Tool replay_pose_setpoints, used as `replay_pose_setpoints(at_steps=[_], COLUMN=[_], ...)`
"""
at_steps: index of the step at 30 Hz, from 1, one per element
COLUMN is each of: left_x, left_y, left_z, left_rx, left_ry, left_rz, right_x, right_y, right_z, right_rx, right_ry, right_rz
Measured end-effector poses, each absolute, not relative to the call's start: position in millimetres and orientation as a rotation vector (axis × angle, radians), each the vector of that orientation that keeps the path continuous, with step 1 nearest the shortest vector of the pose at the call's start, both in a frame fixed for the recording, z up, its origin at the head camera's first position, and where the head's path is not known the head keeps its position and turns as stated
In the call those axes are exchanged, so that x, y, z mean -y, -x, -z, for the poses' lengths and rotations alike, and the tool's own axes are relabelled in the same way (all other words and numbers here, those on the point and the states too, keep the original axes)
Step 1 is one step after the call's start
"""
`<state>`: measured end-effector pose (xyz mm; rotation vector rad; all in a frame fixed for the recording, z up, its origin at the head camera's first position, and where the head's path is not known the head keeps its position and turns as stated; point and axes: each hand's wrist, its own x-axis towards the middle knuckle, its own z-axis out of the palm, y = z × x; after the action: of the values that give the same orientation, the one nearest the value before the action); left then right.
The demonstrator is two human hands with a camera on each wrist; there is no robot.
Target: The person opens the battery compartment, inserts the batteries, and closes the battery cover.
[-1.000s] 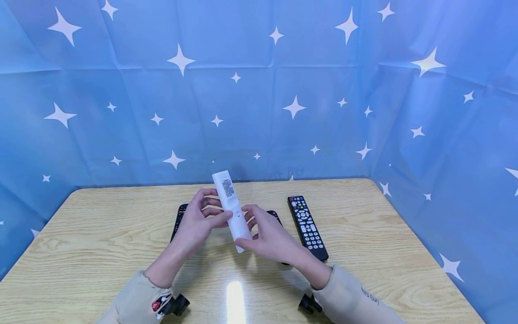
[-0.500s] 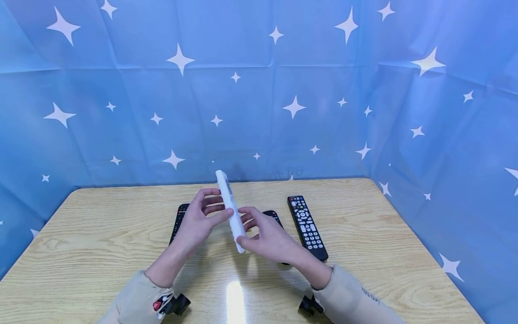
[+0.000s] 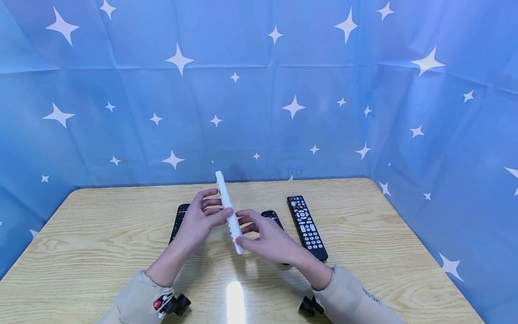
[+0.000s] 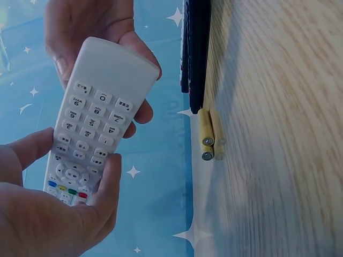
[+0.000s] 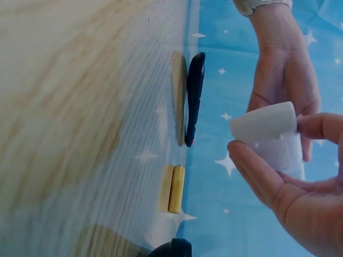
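Both hands hold a white remote control (image 3: 225,193) up over the table, turned edge-on and slanting in the head view. My left hand (image 3: 197,225) pinches it about mid-length, thumb on the near edge and fingers behind. Lower down, my right hand (image 3: 270,237) grips the near end between thumb and fingers. The left wrist view shows its button face (image 4: 88,126), with small number keys and a row of coloured keys. In the right wrist view its blunt end (image 5: 265,120) sits between the right thumb and fingers.
Gold batteries (image 4: 206,134) lie side by side on the wooden table (image 3: 101,252), hidden behind the hands in the head view. Black remotes lie at left (image 3: 177,222), partly behind the right hand (image 3: 273,217), and further right (image 3: 308,228). A blue star-patterned curtain (image 3: 251,99) stands behind.
The white remote has rolled about its long axis, from its labelled back facing the head camera to edge-on. Both hands stay nearly in place; the right fingers have shifted slightly left.
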<state>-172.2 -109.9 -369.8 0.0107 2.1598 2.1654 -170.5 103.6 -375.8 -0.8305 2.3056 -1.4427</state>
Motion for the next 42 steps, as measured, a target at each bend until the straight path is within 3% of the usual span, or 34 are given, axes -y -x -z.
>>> replay_pose_setpoints(at_steps=[11, 23, 42], left_x=[113.6, 120.8, 125.3], left_y=[174.0, 177.2, 186.9], left_z=[371.7, 373.6, 379.3], left_rx=[-2.257, -2.66, -2.779], left_ry=[0.062, 0.098, 0.081], left_rz=[-2.067, -1.513, -0.9], right_x=[-109.4, -120.7, -134.0], right_y=[171.9, 171.6, 170.7], right_z=[375.8, 377.8, 370.9], right_rx=[-2.306, -2.463, -2.542], right_ry=[0.877, 0.96, 1.026], right_rz=[1.408, 1.237, 1.232])
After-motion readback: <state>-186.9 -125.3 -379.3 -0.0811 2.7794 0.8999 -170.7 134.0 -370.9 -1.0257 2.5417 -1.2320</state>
